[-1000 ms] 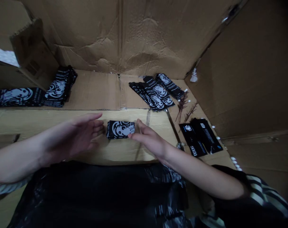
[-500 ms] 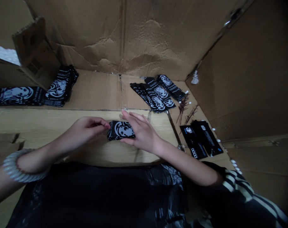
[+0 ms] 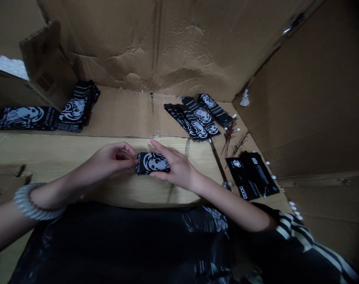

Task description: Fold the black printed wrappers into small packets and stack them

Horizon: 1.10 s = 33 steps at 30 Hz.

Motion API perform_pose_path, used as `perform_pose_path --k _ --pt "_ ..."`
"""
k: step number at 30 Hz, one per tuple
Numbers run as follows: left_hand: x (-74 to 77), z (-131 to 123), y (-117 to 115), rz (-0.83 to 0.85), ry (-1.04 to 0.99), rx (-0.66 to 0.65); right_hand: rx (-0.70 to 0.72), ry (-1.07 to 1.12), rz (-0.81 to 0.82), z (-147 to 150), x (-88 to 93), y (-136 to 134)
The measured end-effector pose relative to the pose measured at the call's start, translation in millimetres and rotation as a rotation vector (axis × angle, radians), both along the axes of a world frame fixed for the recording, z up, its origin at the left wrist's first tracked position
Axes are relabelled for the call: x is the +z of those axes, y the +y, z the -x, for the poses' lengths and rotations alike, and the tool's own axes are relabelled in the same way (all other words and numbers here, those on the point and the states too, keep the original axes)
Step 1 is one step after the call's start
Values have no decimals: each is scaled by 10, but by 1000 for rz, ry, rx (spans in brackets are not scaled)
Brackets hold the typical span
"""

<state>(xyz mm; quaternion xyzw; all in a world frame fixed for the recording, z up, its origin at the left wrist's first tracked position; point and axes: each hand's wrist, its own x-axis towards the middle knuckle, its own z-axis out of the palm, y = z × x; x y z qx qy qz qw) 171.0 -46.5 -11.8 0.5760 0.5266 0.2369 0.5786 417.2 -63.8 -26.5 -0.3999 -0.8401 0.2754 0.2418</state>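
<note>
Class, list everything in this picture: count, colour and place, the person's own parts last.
label stack: one, black-white, centre, between both hands
label pile: one, black-white, rear left
label row: one, black-white, far left
fanned labels: several, black-white, rear centre
cards: two, black, right
sticks: bunch, brown, behind cards
cardboard: brown, walls and floor
bag: one, black, bottom
bracelet: one, pale, left wrist
left hand: one, pinching stack's left end
right hand: one, gripping stack's right end
</note>
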Motion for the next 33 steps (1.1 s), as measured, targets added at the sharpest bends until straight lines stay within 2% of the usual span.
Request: perform_pose_path --k 6,11,13,18,25,31,33 --pt "-23 -1 -15 3 -64 16 44 5 -45 -6 -68 24" --pt "14 -10 -43 39 -86 51 78 -77 -115 16 -108 44" --pt "26 -18 -57 41 -74 57 74 -143 -133 43 -93 39" --pt "-17 -44 -50 -88 29 -21 77 -374 -131 110 16 -22" --pt "-123 -33 24 -73 55 -47 75 -528 -130 82 99 -99" --pt "-135 -10 9 -261 226 -117 77 -535 -92 89 40 -63" --pt "-123 -7 -13 -429 327 -147 78 -541 -93 95 1 -47"
